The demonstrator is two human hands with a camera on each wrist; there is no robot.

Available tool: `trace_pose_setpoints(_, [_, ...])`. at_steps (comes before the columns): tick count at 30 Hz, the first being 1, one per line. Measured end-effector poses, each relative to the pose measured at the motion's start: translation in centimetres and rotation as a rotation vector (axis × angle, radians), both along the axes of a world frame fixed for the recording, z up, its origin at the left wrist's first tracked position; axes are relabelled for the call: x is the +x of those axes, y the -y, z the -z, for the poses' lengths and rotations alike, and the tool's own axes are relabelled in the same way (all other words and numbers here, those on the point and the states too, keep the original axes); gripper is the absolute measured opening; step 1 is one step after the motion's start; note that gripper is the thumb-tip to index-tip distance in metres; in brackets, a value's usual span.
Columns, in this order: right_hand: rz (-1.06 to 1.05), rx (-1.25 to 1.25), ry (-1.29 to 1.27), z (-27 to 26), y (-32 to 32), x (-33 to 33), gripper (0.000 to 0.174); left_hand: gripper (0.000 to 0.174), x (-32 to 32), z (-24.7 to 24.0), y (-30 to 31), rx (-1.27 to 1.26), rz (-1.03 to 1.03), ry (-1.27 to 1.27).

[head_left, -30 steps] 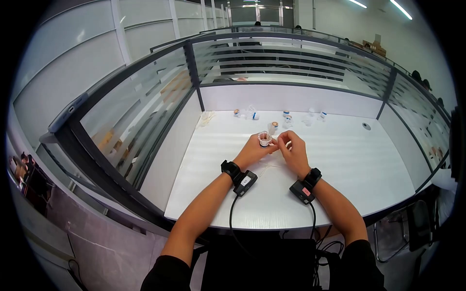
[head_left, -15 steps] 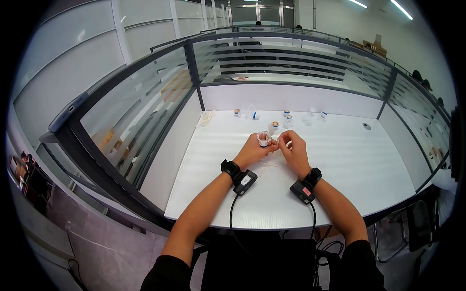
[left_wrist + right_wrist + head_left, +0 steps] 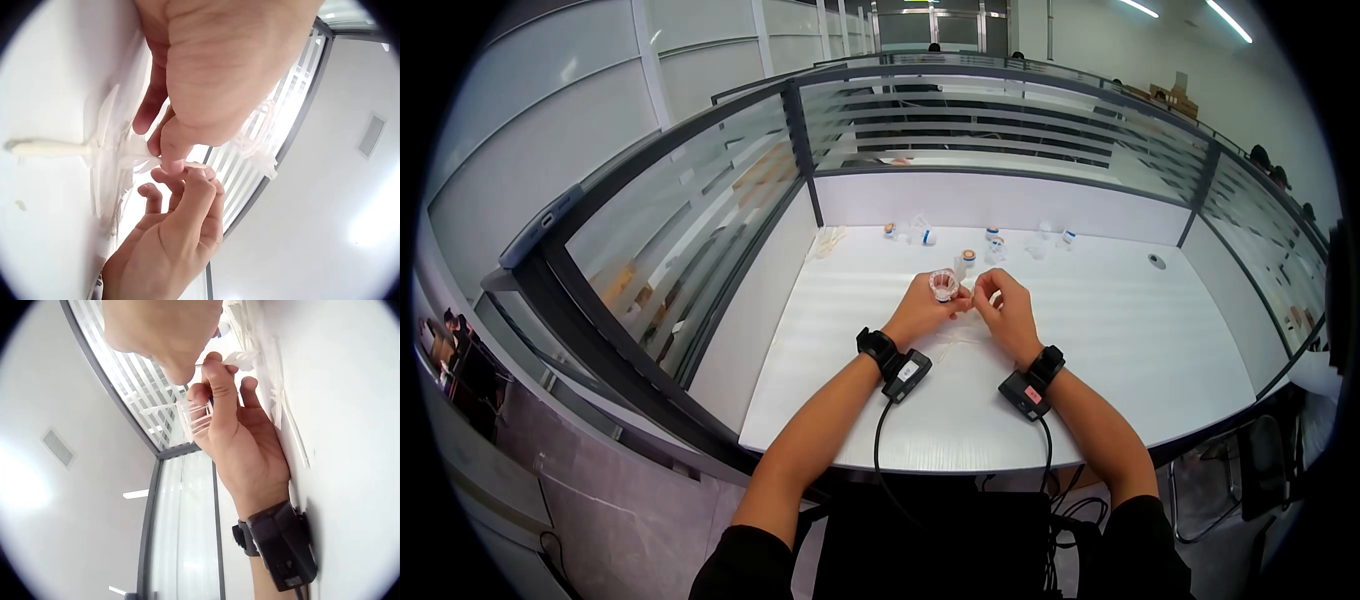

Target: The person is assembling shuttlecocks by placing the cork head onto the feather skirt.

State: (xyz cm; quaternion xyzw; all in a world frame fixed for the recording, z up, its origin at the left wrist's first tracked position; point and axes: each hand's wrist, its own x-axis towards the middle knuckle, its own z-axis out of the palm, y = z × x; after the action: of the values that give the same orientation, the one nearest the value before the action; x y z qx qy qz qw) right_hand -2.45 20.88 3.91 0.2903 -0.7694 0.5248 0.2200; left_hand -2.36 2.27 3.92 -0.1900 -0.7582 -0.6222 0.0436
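My left hand (image 3: 916, 308) holds a shuttlecock (image 3: 943, 285) with an open, pale ribbed skirt and a bit of blue at its base. The skirt's mouth faces up toward the head camera. In the right wrist view the shuttlecock skirt (image 3: 197, 419) stands out beyond the left fingers, while thumb and finger pinch a white feather piece (image 3: 240, 360). My right hand (image 3: 1007, 314) meets the left, its thumb and forefinger pinching the thin end of a pale shaft (image 3: 196, 165). Below the hands, several loose feather pieces (image 3: 103, 150) lie on the white table (image 3: 1100, 380).
Several small corks with blue bands and pale skirt parts stand toward the back, one orange-topped cork (image 3: 969, 257) just beyond the hands. Thin pale strips (image 3: 828, 241) lie at the back left corner. A low partition (image 3: 1000, 195) encloses the table.
The shuttlecock has tipped slightly in the left hand, so its round mouth faces the head camera more. Both hands keep their places, and the head view has shifted a little.
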Motion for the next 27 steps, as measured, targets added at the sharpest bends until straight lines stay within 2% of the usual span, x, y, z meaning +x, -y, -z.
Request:
trace_pose_setpoints(12, [-0.015, 0.008, 0.000, -0.18, 0.12, 0.09, 0.008, 0.009, 0.14, 0.03, -0.07, 0.059, -0.001, -0.065])
trace_pose_setpoints(22, [0.022, -0.107, 0.021, -0.09, 0.42, 0.12, 0.007, 0.011, -0.04, 0.04, -0.18, 0.026, -0.026, -0.024])
trace_pose_setpoints(27, [0.001, -0.065, 0.006, 0.05, 0.25, 0.12, 0.009, 0.012, 0.00, 0.11, -0.18, 0.004, -0.022, -0.022])
